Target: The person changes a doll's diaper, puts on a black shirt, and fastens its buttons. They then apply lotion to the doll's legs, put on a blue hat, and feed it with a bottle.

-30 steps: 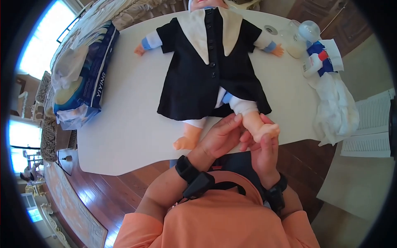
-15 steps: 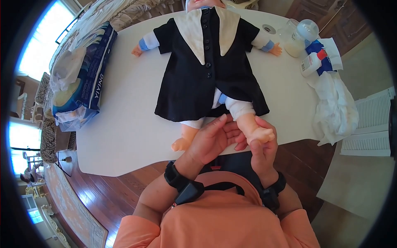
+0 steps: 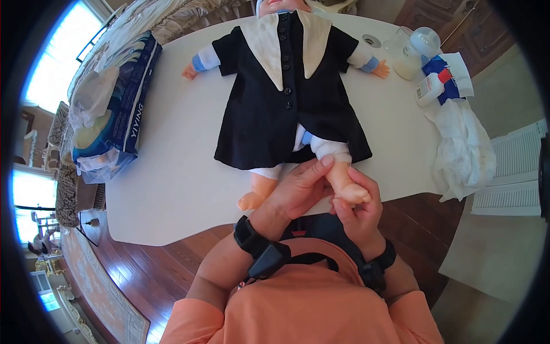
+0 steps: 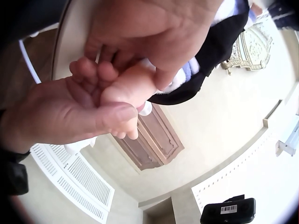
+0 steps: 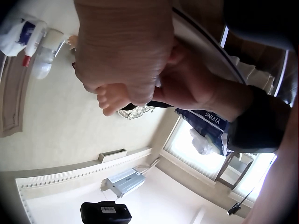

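The doll in a black dress (image 3: 286, 126) with a wide cream collar lies on its back on the white table. My left hand (image 3: 302, 192) holds the lower leg (image 3: 339, 173) on the right side of the picture, its thumb over the shin below the white legging. Around the bare foot (image 3: 353, 195) curls my right hand (image 3: 364, 213), thumb near the sole. In the left wrist view, the right thumb presses the foot (image 4: 124, 95); the left hand (image 4: 145, 35) covers the leg above. The right wrist view shows toes (image 5: 108, 99) beyond my right hand (image 5: 124, 46).
A blue diaper pack (image 3: 123, 109) lies on the table's left side. At the right stand a baby bottle (image 3: 409, 57) and a red-capped white bottle (image 3: 429, 89), with crumpled white cloth or wipes (image 3: 464, 143) by the edge. The doll's other foot (image 3: 250, 200) rests near the front edge.
My left hand has moved right and its thumb has come onto the doll's shin. The held foot has shifted slightly left and down, with my right thumb now lower by the sole.
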A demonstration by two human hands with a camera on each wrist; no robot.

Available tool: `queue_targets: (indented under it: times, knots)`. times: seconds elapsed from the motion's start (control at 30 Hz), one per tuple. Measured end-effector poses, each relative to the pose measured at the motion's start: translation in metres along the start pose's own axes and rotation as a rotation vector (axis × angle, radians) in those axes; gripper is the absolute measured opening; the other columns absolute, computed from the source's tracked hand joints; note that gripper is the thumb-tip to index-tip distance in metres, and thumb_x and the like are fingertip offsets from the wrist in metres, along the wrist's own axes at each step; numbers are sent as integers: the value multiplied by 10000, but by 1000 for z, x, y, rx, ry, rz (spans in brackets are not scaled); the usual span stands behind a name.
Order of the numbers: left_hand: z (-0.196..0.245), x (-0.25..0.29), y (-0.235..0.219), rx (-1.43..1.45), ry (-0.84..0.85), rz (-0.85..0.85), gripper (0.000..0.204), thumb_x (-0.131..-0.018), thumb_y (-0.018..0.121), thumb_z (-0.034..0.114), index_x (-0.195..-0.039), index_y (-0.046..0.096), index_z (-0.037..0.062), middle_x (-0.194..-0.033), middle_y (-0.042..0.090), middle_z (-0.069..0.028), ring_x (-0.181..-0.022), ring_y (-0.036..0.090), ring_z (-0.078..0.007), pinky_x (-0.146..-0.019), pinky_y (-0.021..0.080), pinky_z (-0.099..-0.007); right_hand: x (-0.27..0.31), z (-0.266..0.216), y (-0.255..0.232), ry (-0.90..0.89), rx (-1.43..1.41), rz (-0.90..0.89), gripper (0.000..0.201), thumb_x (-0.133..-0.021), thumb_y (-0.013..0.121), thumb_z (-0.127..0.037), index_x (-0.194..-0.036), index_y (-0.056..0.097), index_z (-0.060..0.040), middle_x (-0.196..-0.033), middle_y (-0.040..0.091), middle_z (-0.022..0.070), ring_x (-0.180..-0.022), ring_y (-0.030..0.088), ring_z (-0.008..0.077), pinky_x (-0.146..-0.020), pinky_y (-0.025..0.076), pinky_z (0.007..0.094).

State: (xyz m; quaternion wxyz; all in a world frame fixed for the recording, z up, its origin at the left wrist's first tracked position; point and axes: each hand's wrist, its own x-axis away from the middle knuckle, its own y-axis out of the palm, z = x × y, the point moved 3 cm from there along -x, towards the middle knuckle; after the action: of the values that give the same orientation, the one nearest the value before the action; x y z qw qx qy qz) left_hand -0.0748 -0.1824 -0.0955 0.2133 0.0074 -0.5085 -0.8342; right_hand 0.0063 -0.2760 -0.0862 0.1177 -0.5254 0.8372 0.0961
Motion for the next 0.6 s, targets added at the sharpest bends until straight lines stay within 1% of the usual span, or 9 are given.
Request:
queue_targets:
  times: [0.07, 0.1, 0.17, 0.2, 0.27, 0.3, 0.37, 0.43, 0.6]
  knots:
    - [3, 1, 2, -21, 18, 51, 376, -864, 498, 359, -1004, 530, 11, -933, 567, -71, -833, 541, -134, -734, 452, -271, -6, -14, 0, -237, 276, 35, 434, -727, 656, -87, -1112, 473, -2, -949, 582, 159, -770, 601, 165, -643, 497, 279]
    - [6, 3, 1, -95, 25, 97, 369, -847, 533, 342, -1000, 534, 7, -937, 573, -77, -852, 552, -140, -746, 458, -270, -7, -16, -1, -237, 277, 38, 434, -727, 656, -87, -1112, 473, -2, -949, 582, 159, -770, 601, 165, -643, 497, 279]
    - [9, 7, 2, -172, 28, 143, 364, -830, 568, 325, -996, 538, 2, -940, 580, -82, -871, 563, -146, -758, 465, -269, -7, -19, -1, -242, 461, -25, 426, -665, 677, -60, -1066, 533, -35, -751, 596, 112, -633, 599, 186, -555, 483, 275]
    - [12, 8, 2, -233, 48, 179, 357, -825, 578, 316, -980, 544, -3, -920, 586, -81, -847, 570, -142, -754, 467, -262, -9, -21, -2, -241, 461, -21, 426, -665, 677, -60, -1066, 533, -35, -751, 596, 112, -633, 599, 186, -555, 483, 275]
    - [14, 10, 2, -296, 67, 214, 350, -819, 588, 307, -964, 550, -9, -899, 592, -80, -823, 577, -138, -749, 469, -255, -13, -27, -1, -347, 671, -89, 476, -590, 684, -44, -1048, 565, -90, -599, 525, 58, -501, 537, 211, -461, 441, 283]
    - [14, 10, 1, -322, 66, 238, 341, -816, 593, 302, -944, 556, -12, -879, 594, -76, -807, 578, -135, -749, 470, -254, -15, -30, -1, -346, 671, -87, 476, -590, 684, -44, -1048, 565, -90, -599, 525, 58, -501, 537, 211, -461, 441, 283]
    - [16, 11, 0, -350, 63, 263, 332, -813, 599, 297, -924, 561, -14, -859, 597, -73, -790, 579, -132, -750, 470, -254, -18, -39, 2, -371, 872, -194, 523, -553, 691, -60, -1056, 568, -133, -577, 474, 29, -475, 499, 194, -429, 414, 290]
    - [17, 11, -1, -320, 10, 234, 326, -807, 608, 290, -904, 561, -18, -854, 592, -72, -783, 574, -124, -743, 470, -249, -22, -47, 2, -361, 919, -245, 518, -556, 696, -73, -1054, 568, -140, -591, 476, 28, -486, 503, 189, -437, 417, 288]
    - [18, 10, -5, -306, -12, 215, 330, -804, 609, 300, -900, 561, -11, -839, 584, -63, -773, 570, -121, -739, 467, -242, -25, -57, 6, -328, 1027, -368, 498, -573, 699, -96, -1051, 565, -138, -636, 492, 32, -523, 524, 183, -464, 431, 290]
